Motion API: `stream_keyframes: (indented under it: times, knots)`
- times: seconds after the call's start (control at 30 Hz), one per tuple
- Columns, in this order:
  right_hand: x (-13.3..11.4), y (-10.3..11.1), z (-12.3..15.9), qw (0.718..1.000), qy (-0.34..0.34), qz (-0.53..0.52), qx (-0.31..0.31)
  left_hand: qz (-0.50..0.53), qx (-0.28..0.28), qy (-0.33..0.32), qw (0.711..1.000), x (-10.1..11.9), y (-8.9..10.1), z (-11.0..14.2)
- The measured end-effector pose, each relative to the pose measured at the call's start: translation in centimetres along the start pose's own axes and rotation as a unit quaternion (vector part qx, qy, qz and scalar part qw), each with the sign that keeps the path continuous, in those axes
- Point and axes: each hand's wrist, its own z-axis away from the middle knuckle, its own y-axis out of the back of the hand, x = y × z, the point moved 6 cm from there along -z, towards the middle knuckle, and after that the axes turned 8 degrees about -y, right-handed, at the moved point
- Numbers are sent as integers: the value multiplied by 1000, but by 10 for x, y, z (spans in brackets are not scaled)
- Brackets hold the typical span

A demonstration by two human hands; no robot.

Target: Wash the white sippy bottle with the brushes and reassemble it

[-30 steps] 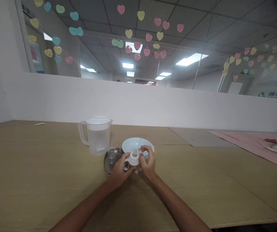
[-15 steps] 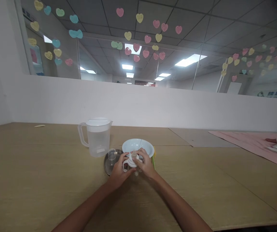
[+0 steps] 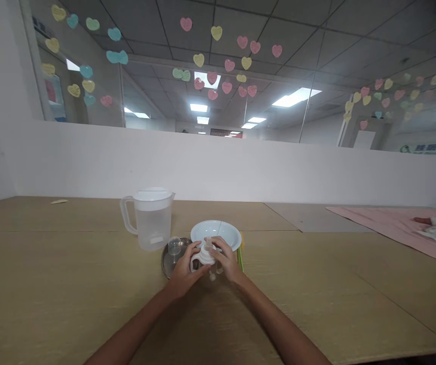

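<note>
White and just nearside of the bowl (image 3: pixel 203 229), the bottle (image 3: pixel 205 256) seems best braced with my left hand (image 3: pixel 184 269) clasping its side, my right hand (image 3: pixel 228 261) lightly pinching its teat (image 3: pixel 208 243).

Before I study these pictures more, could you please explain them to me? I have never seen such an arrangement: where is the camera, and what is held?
Of course. There is no machine here; the grip is simply a person's two bare hands. One camera, worn on the head, looks forward and down, so the forearms enter from below.

The left hand and right hand together hold a small bottle with a white collar, a handle and a clear tip. The right fingers are at its top.

On the table, a lidded pitcher stands behind a round metal dish. A white bowl lies just beyond the hands. Farther right is a pink cloth.
</note>
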Motion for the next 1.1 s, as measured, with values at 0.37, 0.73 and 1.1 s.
stream_keyframes:
  times: [0.37, 0.73, 1.1]
  knots:
    - [-8, -4, 7, 978, 69, 179, 79, -19, 29, -6, 999, -3, 1, 0]
    - [-7, -7, 13, 975, 87, 184, 88, -134, 46, -74, 987, -20, 30, -6]
    - [-5, -5, 12, 967, 86, 219, 95, -404, 29, -6, 914, -75, 65, -12]
